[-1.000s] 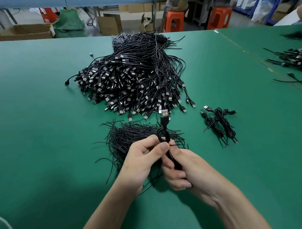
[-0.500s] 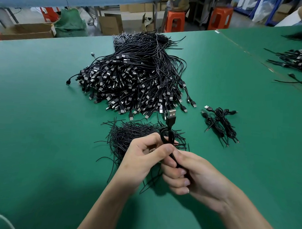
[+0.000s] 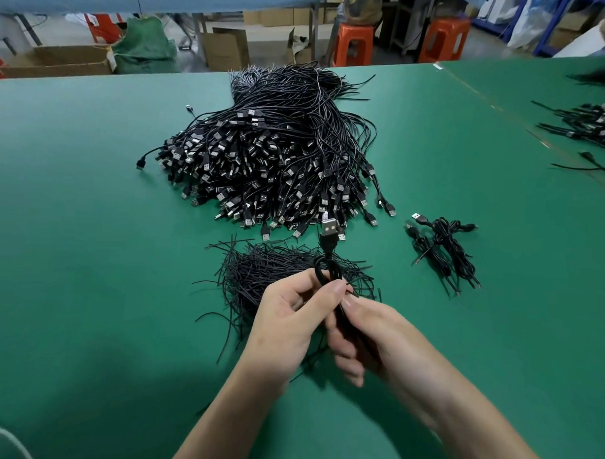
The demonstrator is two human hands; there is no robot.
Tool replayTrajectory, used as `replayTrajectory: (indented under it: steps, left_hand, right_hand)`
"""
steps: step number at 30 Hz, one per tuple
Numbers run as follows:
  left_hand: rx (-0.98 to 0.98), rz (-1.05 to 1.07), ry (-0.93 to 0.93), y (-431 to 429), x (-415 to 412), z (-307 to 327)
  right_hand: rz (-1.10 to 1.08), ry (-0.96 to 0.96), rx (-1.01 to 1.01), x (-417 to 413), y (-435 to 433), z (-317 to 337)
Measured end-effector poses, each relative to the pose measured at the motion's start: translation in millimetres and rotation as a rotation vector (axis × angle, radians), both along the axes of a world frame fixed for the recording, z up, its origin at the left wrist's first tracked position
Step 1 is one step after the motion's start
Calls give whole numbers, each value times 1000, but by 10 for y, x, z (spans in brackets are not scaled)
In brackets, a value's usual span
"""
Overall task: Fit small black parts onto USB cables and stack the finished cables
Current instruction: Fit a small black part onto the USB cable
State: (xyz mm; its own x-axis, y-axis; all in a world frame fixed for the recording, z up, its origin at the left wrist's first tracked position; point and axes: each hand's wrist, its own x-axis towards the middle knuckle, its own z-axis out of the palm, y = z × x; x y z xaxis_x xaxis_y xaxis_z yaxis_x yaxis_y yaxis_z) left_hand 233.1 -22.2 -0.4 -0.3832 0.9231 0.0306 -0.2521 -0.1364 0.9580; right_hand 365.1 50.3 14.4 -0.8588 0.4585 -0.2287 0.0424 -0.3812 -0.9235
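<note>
Back leftward swings the USB plug (image 3: 329,227) — left hand (image 3: 286,319) and right hand (image 3: 371,336) both pinch its coiled cable (image 3: 327,259).

Bare counter (image 3: 70,255) left; cable heap (image 3: 269,152) and ties pile (image 3: 258,272) block ahead; bundled cables (image 3: 441,251) lie right.

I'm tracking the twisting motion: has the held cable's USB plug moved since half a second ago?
Yes. The USB plug of the held cable has swung slightly left against the finished bundle on its right.
</note>
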Motion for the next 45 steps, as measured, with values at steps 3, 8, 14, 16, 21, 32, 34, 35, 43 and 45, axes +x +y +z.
replayTrajectory:
  steps: [3, 8, 14, 16, 21, 32, 34, 35, 43, 45]
  left_hand:
    - [-6, -4, -13, 3, -9, -26]
    - [-65, -67, 90, -1, -43, -43]
    - [-192, -108, 125, -4, -78, -55]
    - [-204, -105, 90, 0, -85, -53]
    - [-218, -86, 85, -13, -91, -46]
    - [63, 416, 656, -8, 113, -65]
    - [79, 381, 600, -9, 113, -26]
    - [73, 357, 558, -7, 107, 5]
    - [9, 325, 132, 58, -12, 137]
    - [-13, 355, 280, 54, 9, 125]
  right_hand:
    - [-281, -85, 585, 34, 35, -54]
    - [-389, 91, 1304, 155, 271, -73]
    - [-316, 95, 1436, 85, 375, -36]
    - [-315, 51, 1414, 55, 361, -35]
    - [-382, -32, 1264, -23, 238, -21]
    - [-566, 82, 249, -209, 124, 60]
    - [-591, 65, 292, -207, 141, 64]
    - [-602, 57, 326, -209, 144, 60]
    - [-659, 69, 505, -200, 76, 102]
    - [-654, 92, 309, -222, 73, 112]
